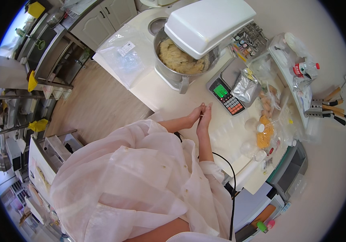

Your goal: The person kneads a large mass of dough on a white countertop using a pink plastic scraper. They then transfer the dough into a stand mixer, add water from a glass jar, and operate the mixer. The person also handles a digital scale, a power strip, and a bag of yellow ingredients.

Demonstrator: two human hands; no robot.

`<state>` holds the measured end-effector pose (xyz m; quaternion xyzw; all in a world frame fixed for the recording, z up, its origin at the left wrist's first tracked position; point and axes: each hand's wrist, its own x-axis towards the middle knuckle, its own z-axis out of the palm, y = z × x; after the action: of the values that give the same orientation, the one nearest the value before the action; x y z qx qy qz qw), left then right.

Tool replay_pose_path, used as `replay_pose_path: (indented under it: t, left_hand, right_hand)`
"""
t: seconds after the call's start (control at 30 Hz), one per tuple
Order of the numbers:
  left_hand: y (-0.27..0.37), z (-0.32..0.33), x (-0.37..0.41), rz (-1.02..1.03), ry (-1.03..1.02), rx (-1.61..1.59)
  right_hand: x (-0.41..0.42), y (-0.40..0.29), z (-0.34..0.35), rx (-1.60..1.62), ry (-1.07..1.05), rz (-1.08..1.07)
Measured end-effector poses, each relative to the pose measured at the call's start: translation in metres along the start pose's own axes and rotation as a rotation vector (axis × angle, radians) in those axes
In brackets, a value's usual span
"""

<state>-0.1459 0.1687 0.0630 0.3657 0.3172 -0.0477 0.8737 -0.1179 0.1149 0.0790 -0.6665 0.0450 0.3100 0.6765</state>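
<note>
My left hand (194,116) and my right hand (204,119) meet at the fingertips over the near part of a cream-coloured table (173,104). Their palms face each other, and I cannot see whether anything small is between the fingers. Beyond them stands a stand mixer (209,25) with a white head. Its steel bowl (170,68) holds a lumpy mass of pale dough (176,57). To the right of my hands is a digital kitchen scale (226,98) with a lit green display. A silver foil packet (245,86) lies on the scale's right side.
A clear plastic bag (124,60) lies left of the mixer. Along the right are bagged eggs (268,101), an orange packet (265,132) and clear plastic bottles (253,124). A knife holder (314,108) stands by the wall shelf (294,87). A black cable (232,169) hangs near my right sleeve.
</note>
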Motion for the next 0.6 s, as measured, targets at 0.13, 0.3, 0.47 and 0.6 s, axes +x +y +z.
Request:
replay_pose_path:
  t: [0.13, 0.3, 0.47, 0.6]
  left_hand:
    - [0.005, 0.004, 0.001, -0.003, 0.047, 0.091]
    - [0.002, 0.011, -0.004, 0.012, 0.043, 0.122]
    - [0.0, 0.003, 0.007, -0.004, 0.084, 0.011]
    - [0.001, -0.001, -0.004, -0.043, 0.028, 0.015]
  right_hand:
    - [0.01, 0.005, -0.005, 0.065, -0.036, -0.061]
    - [0.01, -0.008, -0.008, 0.183, 0.014, -0.005]
    - [-0.001, -0.026, 0.009, 0.079, -0.061, 0.074]
    - [0.011, -0.005, -0.006, 0.042, -0.073, 0.078]
